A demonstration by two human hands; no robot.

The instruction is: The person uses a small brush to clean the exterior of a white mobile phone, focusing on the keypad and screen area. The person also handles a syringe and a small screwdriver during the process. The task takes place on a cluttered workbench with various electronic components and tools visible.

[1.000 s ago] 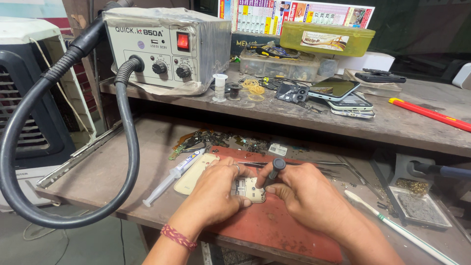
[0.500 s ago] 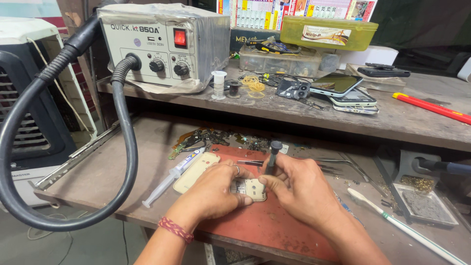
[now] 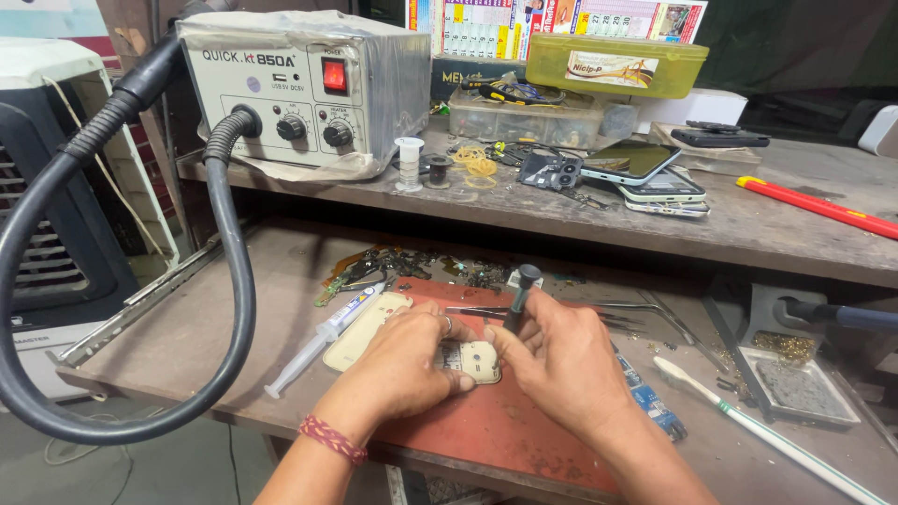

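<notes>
We work at the lower bench (image 3: pixel 168 365), on a red mat (image 3: pixel 505 435) laid over it. Our left hand (image 3: pixel 407 360) comes in from the left and its fingers pinch the small pale phone body (image 3: pixel 472 360), which lies flat between both hands, long axis running left to right. Our right hand (image 3: pixel 561 360), just beside it and equally near, wraps its fingers around a black screwdriver (image 3: pixel 519 297) standing almost upright over the body's right end

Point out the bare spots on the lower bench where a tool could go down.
Bare wood lies left of the syringe, inside the black hose loop. Crowded: the red mat under both hands, the debris behind it, and the solder tray at right.
</notes>
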